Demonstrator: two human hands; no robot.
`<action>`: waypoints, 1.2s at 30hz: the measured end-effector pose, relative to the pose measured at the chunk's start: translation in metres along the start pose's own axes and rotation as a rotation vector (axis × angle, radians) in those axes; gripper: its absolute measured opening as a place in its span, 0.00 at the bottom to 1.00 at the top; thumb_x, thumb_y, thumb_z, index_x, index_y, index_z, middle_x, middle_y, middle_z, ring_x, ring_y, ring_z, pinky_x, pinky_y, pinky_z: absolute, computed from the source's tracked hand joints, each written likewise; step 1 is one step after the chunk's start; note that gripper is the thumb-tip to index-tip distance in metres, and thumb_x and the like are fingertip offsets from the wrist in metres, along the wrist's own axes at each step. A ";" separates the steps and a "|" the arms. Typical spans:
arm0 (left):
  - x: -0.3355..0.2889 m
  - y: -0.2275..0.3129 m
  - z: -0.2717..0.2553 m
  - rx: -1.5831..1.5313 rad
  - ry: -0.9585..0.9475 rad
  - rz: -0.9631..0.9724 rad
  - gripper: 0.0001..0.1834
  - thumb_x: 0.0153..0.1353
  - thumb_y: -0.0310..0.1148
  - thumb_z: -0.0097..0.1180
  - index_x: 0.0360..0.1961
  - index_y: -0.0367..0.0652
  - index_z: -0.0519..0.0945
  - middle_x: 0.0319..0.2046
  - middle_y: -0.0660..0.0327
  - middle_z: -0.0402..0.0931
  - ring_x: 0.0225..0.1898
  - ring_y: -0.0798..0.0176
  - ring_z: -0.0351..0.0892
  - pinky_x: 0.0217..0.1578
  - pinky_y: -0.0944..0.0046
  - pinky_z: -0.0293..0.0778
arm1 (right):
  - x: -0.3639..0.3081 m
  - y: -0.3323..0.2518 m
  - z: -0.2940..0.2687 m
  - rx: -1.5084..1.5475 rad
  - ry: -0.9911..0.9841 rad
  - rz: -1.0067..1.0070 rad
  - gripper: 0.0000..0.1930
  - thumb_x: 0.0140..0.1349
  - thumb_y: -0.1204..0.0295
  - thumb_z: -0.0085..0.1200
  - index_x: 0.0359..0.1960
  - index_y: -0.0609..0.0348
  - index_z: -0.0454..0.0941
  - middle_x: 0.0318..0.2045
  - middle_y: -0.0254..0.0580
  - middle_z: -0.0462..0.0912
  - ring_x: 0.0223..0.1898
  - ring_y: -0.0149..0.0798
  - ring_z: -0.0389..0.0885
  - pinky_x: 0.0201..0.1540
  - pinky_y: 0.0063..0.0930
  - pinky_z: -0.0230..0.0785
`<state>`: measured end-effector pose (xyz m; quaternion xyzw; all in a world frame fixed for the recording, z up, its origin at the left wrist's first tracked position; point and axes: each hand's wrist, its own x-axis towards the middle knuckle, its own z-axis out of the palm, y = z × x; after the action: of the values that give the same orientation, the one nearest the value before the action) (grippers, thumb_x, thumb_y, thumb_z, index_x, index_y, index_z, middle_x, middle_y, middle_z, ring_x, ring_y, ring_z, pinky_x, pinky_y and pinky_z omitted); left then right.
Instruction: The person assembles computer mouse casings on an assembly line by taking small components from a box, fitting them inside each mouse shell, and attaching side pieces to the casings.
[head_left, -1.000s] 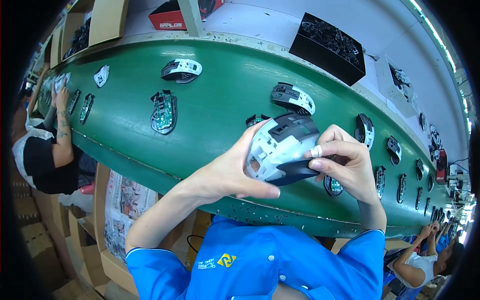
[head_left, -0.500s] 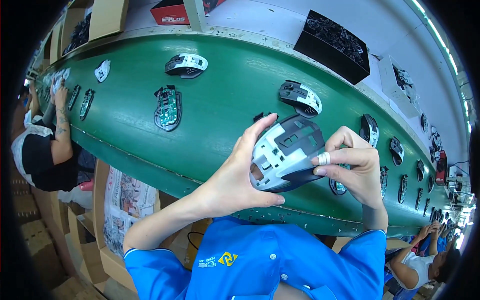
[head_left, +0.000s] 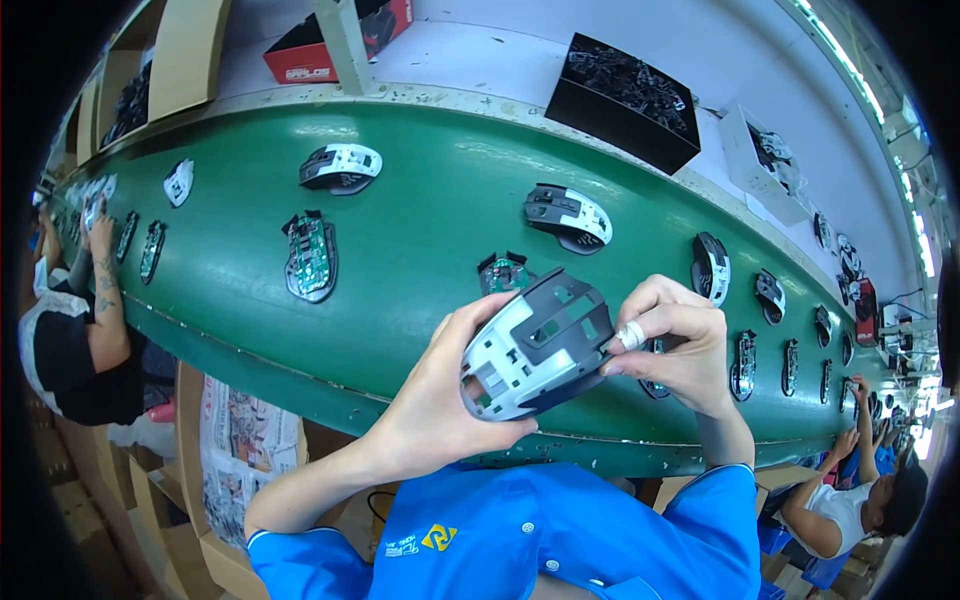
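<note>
Mouse shell point(head_left: 535, 345) now tilted up, underside facing camera, lifted off green belt point(head_left: 420, 230). Left hand point(head_left: 440, 400) fingers wrapped around shell; right hand point(head_left: 675, 345) fingertips pinch its edge. Fitting/inspection under way.

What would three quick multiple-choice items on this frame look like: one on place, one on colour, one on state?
1. Where is the mouse shell that both hands grip?
A. Lying flat on the belt
B. Held up over the near edge of the belt
C. Inside the black box

2. What colour is the conveyor belt?
A. Green
B. Grey
C. Red

3. How does the left hand stand to the shell?
A. Apart from it
B. Flat on the belt beside it
C. Closed around its lower left end

Key: 1 B, the shell sits between the left hand and the right hand, lifted off the belt. 2 A, the curved surface under the mouse parts is green. 3 C, thumb and fingers wrap the shell's end.
</note>
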<state>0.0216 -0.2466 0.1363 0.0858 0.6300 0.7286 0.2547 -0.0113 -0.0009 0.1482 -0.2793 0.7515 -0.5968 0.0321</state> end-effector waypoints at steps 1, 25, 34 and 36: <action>-0.001 -0.002 0.000 0.034 0.005 0.015 0.48 0.42 0.23 0.67 0.64 0.41 0.53 0.56 0.52 0.54 0.61 0.57 0.59 0.56 0.58 0.67 | -0.001 0.001 -0.001 0.006 -0.007 -0.024 0.13 0.40 0.82 0.69 0.31 0.59 0.82 0.30 0.38 0.79 0.32 0.28 0.78 0.33 0.19 0.75; 0.001 0.003 0.001 0.371 0.007 0.178 0.51 0.38 0.23 0.71 0.63 0.34 0.53 0.55 0.52 0.61 0.59 0.61 0.63 0.58 0.62 0.62 | -0.004 0.006 -0.004 0.030 0.057 -0.102 0.12 0.38 0.82 0.70 0.28 0.59 0.82 0.27 0.38 0.79 0.31 0.31 0.79 0.32 0.23 0.73; 0.002 -0.008 0.008 0.131 0.011 0.154 0.49 0.38 0.31 0.70 0.61 0.36 0.57 0.49 0.50 0.62 0.54 0.53 0.66 0.53 0.58 0.66 | 0.008 0.012 0.002 0.537 -0.096 0.277 0.48 0.36 0.76 0.71 0.62 0.61 0.57 0.60 0.51 0.63 0.59 0.45 0.66 0.58 0.40 0.65; 0.004 -0.004 0.008 0.247 -0.008 0.166 0.50 0.38 0.30 0.71 0.61 0.34 0.55 0.51 0.51 0.63 0.56 0.56 0.66 0.54 0.60 0.66 | 0.014 0.027 0.004 0.615 -0.274 0.182 0.52 0.34 0.73 0.72 0.64 0.63 0.54 0.63 0.54 0.60 0.62 0.46 0.64 0.62 0.40 0.60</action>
<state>0.0229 -0.2378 0.1336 0.1711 0.7047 0.6637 0.1833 -0.0319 -0.0073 0.1263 -0.2660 0.5470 -0.7469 0.2686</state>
